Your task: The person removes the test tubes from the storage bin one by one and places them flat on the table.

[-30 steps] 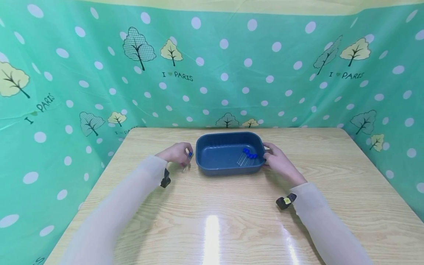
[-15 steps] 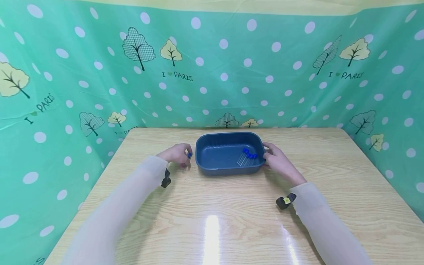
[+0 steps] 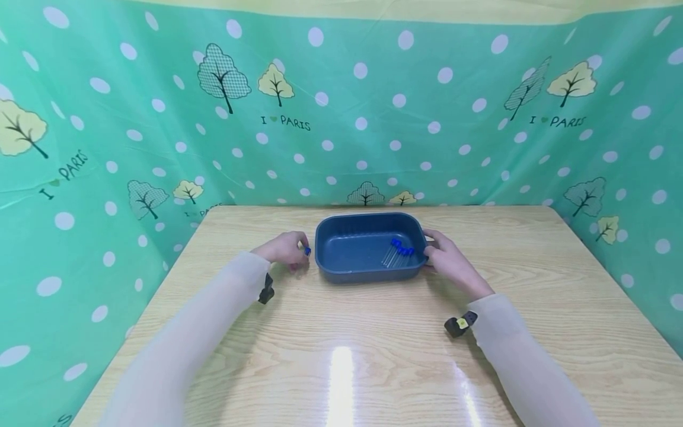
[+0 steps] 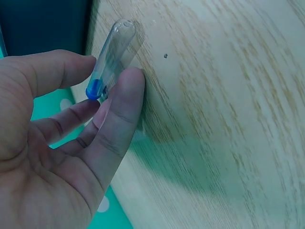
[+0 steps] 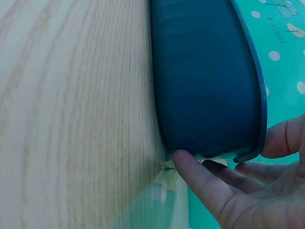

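A clear test tube (image 4: 114, 50) with a blue cap lies between the thumb and fingers of my left hand (image 4: 76, 119), which pinches it near the cap. In the head view only the blue cap (image 3: 307, 251) shows at the fingertips of that left hand (image 3: 288, 248), just left of the dark blue tub (image 3: 347, 277). My right hand (image 3: 447, 256) grips the tub's right end. In the right wrist view its thumb (image 5: 283, 138) is at the rim and its fingers (image 5: 198, 174) reach along the end below. Several blue-capped test tubes (image 3: 396, 256) lie inside the tub, toward its right.
The tub stands on a wood-grain table (image 3: 395, 338) toward the back. A green dotted curtain (image 3: 363, 136) hangs behind and along both sides. A small dark speck (image 4: 166, 56) marks the table near my left hand.
The test tube at my left hand has turned, so its clear part, visible below the fingers earlier, is now hidden in the head view. My right hand and the tub have stayed put.
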A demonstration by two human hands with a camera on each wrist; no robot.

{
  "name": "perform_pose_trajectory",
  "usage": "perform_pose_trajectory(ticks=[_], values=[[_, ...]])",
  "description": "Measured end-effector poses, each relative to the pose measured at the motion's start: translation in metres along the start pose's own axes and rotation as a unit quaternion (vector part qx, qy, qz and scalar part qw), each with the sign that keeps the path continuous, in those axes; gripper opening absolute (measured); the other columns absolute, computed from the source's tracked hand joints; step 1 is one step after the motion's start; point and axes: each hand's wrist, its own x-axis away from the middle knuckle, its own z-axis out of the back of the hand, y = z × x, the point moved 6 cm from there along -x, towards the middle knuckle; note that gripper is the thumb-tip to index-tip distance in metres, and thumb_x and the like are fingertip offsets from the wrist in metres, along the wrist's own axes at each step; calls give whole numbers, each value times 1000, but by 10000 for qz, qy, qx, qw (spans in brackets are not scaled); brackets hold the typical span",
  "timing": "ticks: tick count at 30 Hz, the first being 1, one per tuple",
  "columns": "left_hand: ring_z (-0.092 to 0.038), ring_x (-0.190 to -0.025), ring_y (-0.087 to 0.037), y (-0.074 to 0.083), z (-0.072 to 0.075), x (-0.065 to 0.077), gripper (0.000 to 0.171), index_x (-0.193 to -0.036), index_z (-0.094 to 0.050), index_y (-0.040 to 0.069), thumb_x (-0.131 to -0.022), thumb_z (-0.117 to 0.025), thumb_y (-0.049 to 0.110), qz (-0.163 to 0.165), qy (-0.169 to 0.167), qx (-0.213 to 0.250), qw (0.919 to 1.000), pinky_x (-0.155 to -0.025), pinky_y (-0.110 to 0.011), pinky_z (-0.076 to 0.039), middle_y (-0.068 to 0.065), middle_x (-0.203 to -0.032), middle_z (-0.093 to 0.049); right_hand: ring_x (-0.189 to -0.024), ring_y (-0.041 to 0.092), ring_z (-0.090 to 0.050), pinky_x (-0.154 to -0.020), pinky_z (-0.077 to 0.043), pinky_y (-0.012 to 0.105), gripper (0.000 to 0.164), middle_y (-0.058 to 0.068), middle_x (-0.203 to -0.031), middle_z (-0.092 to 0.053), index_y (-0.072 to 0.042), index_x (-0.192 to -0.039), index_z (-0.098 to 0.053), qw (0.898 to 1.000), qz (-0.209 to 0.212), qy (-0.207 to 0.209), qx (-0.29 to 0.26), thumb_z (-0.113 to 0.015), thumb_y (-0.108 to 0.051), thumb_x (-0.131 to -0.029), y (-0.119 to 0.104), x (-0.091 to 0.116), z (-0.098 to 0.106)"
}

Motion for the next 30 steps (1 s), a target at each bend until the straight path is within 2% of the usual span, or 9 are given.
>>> perform_pose_trajectory(ticks=[30], values=[[-66, -66, -19, 0, 1, 3, 52, -130, -45, 0, -84, -65, 13, -126, 39, -75, 9999, -69, -31, -53, -12, -86, -64, -124, 43, -46, -93, -46, 48, 58, 32, -142, -34, -1, -151, -15, 9999, 26, -51, -90, -30, -4, -95, 1, 0, -1]])
